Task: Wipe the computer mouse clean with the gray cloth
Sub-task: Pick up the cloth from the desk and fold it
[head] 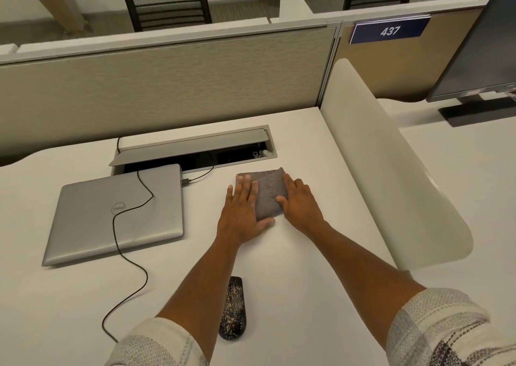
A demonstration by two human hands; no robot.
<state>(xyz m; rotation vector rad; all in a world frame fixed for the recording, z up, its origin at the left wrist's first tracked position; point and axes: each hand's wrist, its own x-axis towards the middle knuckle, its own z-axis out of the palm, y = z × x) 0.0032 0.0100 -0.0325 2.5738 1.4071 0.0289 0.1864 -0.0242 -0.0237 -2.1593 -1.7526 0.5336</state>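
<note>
Soft, even overhead light, faint shadows, slight softness throughout, perhaps wide-angle bowing toward edges.

A folded gray woven cloth lies flat on the white desk; well nearer the person lies a black oval computer mouse, speckled with pale crumbs.

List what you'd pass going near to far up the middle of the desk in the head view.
Black computer mouse speckled with pale crumbs → folded gray cloth under left hand and right hand → open metal cable tray → beige fabric partition.
</note>
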